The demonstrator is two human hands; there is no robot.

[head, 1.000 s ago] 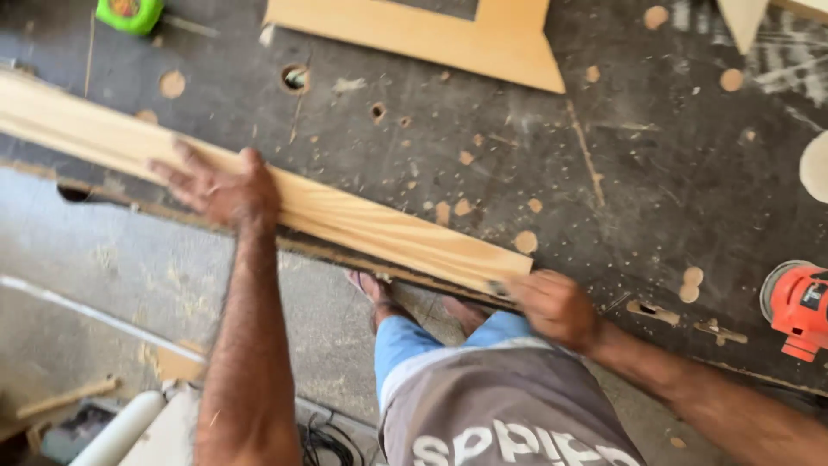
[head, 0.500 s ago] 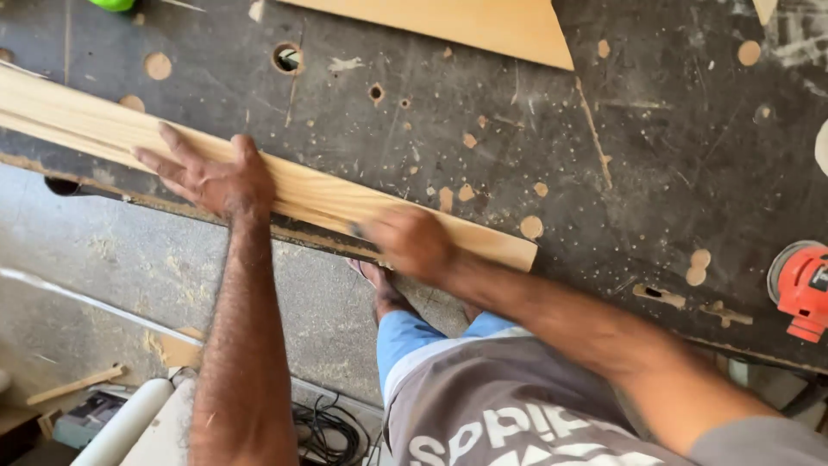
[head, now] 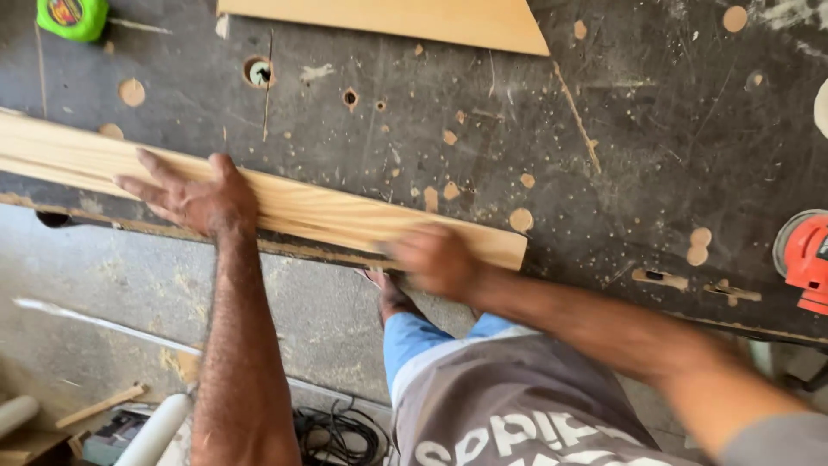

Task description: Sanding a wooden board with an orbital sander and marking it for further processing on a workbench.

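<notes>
A long pale wooden plank (head: pixel 345 211) lies along the near edge of a dark, drilled workbench (head: pixel 604 155). My left hand (head: pixel 194 200) lies flat on the plank with its fingers spread, pressing it down. My right hand (head: pixel 435 259) is blurred by motion. It is curled over the plank's near edge, close to the plank's right end. What sits under its fingers is hard to make out; earlier frames show a small dark pad there.
A green tape measure (head: pixel 72 17) sits at the bench's far left. A pale plywood board (head: pixel 414 17) lies at the top. An orange power tool (head: pixel 806 255) rests at the right edge. Black cables (head: pixel 336 436) and a white tube (head: pixel 159 427) lie on the concrete floor below.
My right hand slid left along the plank's near edge from its right end, then back a little to the right. My left hand stayed pressed on the plank.
</notes>
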